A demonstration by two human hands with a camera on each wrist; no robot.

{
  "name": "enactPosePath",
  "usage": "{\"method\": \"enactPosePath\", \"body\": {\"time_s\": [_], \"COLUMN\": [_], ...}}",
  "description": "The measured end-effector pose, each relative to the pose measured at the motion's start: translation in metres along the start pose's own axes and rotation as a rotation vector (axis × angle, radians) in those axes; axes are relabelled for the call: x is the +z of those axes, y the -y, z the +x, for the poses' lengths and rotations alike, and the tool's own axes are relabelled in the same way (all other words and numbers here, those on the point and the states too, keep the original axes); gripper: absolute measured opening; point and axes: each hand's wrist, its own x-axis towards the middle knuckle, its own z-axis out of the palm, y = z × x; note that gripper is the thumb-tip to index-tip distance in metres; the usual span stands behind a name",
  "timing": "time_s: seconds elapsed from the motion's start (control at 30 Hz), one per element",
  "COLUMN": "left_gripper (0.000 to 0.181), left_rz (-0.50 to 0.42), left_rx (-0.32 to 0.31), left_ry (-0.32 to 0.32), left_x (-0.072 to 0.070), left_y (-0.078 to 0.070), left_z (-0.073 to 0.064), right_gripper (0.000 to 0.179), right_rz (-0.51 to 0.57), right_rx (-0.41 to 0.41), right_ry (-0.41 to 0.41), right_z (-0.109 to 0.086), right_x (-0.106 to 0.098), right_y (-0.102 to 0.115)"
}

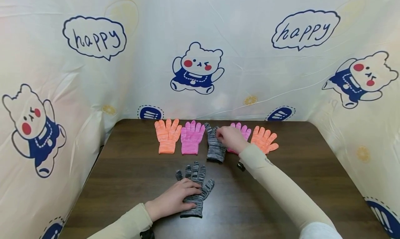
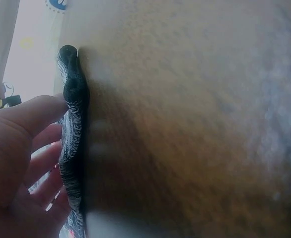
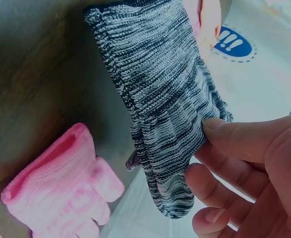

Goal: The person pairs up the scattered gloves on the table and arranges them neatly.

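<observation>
A grey-and-black knitted glove (image 1: pixel 198 198) lies flat near the front of the table, its fingers pointing away. My left hand (image 1: pixel 175 199) rests on its palm with the fingers laid out across it; in the left wrist view the thumb touches the glove's edge (image 2: pixel 73 134). At the back row, my right hand (image 1: pixel 232 137) pinches a second grey-and-black glove (image 1: pixel 215 148) by its finger end. Up close in the right wrist view, thumb and forefinger grip this glove's fabric (image 3: pixel 160 94), which is tilted off the table.
To the left in the back row lie an orange glove (image 1: pixel 167 138) and a pink glove (image 1: pixel 191 138). Right of the held glove are another pink glove (image 1: pixel 242 129), partly behind my right hand, and another orange one (image 1: pixel 263 140). A printed cloth (image 1: pixel 197 16) hangs behind the brown table (image 1: pixel 131 183).
</observation>
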Motion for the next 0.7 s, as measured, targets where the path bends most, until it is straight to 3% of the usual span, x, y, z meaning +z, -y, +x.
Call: {"method": "enactPosePath", "body": {"time_s": [0.33, 0.7], "left_gripper": [0.038, 0.037], "left_rz": [-0.002, 0.006], "left_rx": [0.001, 0.01], "left_ry": [-0.007, -0.012], "left_x": [0.002, 0.001], "left_y": [0.002, 0.001], "left_z": [-0.001, 0.0], "right_gripper": [0.005, 0.003], "right_rz": [0.004, 0.004], "right_rx": [-0.028, -0.095], "right_ry": [0.007, -0.034], "right_z": [-0.024, -0.055], "right_x": [-0.014, -0.015], "right_y": [0.009, 0.004]}}
